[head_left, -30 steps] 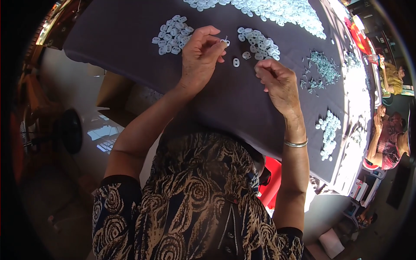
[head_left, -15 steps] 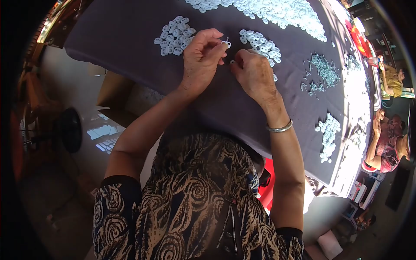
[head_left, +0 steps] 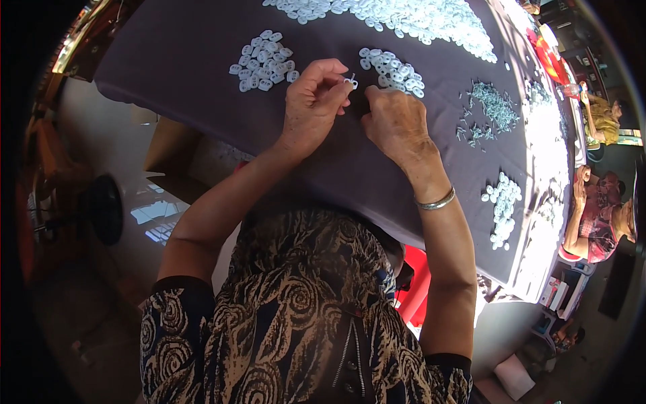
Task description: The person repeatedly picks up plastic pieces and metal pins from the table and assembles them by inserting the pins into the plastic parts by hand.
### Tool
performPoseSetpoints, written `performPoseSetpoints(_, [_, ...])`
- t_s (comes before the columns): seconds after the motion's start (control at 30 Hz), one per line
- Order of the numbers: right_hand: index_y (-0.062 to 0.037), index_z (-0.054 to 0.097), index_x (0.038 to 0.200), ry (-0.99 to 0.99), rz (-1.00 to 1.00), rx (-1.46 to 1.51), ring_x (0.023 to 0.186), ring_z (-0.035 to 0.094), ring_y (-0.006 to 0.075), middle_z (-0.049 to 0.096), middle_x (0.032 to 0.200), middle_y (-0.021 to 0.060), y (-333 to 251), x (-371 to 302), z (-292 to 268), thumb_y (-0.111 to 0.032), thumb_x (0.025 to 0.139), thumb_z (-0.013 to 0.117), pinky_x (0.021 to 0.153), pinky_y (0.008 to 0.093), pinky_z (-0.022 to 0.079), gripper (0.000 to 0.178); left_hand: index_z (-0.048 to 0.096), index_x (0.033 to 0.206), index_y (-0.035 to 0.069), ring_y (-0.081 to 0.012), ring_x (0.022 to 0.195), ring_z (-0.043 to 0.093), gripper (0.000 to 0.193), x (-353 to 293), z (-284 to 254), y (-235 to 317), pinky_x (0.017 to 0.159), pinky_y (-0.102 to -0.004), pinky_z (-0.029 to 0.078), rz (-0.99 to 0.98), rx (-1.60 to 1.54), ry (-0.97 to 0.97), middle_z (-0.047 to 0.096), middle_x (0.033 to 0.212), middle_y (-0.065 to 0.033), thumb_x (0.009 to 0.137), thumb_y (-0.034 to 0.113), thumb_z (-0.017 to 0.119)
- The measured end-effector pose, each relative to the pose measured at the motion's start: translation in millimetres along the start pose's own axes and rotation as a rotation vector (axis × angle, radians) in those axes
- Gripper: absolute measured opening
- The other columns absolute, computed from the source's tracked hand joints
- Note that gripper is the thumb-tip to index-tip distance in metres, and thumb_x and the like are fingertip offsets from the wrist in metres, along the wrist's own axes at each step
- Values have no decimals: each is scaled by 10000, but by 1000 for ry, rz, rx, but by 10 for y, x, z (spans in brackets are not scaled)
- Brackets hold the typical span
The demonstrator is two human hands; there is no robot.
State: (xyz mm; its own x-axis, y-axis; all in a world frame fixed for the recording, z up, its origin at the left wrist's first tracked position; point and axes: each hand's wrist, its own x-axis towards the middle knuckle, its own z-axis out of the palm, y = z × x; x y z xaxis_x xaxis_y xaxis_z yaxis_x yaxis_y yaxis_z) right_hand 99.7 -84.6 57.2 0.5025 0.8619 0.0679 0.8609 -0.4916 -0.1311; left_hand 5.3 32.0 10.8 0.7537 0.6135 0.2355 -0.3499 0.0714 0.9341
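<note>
Between the thumb and fingers of my left hand (head_left: pixel 313 108) is a small white oval plastic piece (head_left: pixel 351 83), with a thin pin or screw standing up from it. Close by on the right, my right hand (head_left: pixel 398 124) is closed, its knuckles up and fingertips turned down and hidden; whatever it may hold cannot be seen. Just beyond that hand lies a heap of white oval pieces with holes (head_left: pixel 397 71). A second heap of similar two-hole pieces (head_left: pixel 264 60) rests to the left of my left hand.
A large spread of white pieces (head_left: pixel 404 19) covers the table's far side. Rightward on the dark tablecloth (head_left: pixel 336 175) are a pile of small metal screws or pins (head_left: pixel 496 108) and a cluster of small white parts (head_left: pixel 503 209). Other people (head_left: pixel 599 215) sit beyond the right edge.
My right hand has rolled knuckles-up, and the small white bit at its fingertips is now hidden. My left hand keeps its pinch on the white piece. The whole view has shifted slightly.
</note>
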Motion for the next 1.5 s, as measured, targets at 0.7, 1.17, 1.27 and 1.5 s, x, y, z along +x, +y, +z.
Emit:
performPoseSetpoints(0.7, [-60, 593, 888, 344, 124, 197, 700, 616, 343, 609, 832, 113, 189, -388, 92, -32, 714, 589, 608, 428, 488, 176, 572, 1044, 55, -52, 681, 536, 184, -129, 120, 7, 575, -200, 465, -92, 14, -92, 553, 826, 5, 877, -20, 596])
performPoseSetpoints(1.17, [-46, 626, 807, 236, 411, 1474, 655, 543, 82, 628, 766, 26, 312, -433, 24, -23, 822, 626, 586, 220, 430, 29, 537, 1088, 43, -49, 657, 544, 224, -266, 235, -1, 574, -187, 469, -143, 45, -294, 569, 830, -8, 877, -12, 589])
performPoseSetpoints(1.27, [-61, 607, 798, 313, 413, 1611, 661, 543, 78, 628, 765, 24, 288, -418, 123, -38, 823, 654, 591, 220, 431, 58, 519, 1064, 31, -36, 643, 533, 240, -281, 269, 26, 555, -182, 457, -197, 1, -297, 561, 781, -4, 842, -7, 602])
performPoseSetpoints(1.5, [-41, 577, 776, 376, 367, 1642, 634, 540, 64, 615, 738, 21, 198, -431, 169, -6, 831, 659, 558, 205, 439, 105, 508, 1123, 46, -48, 655, 546, 272, -281, 240, -21, 560, -186, 463, -138, 34, -339, 569, 814, -11, 871, -10, 594])
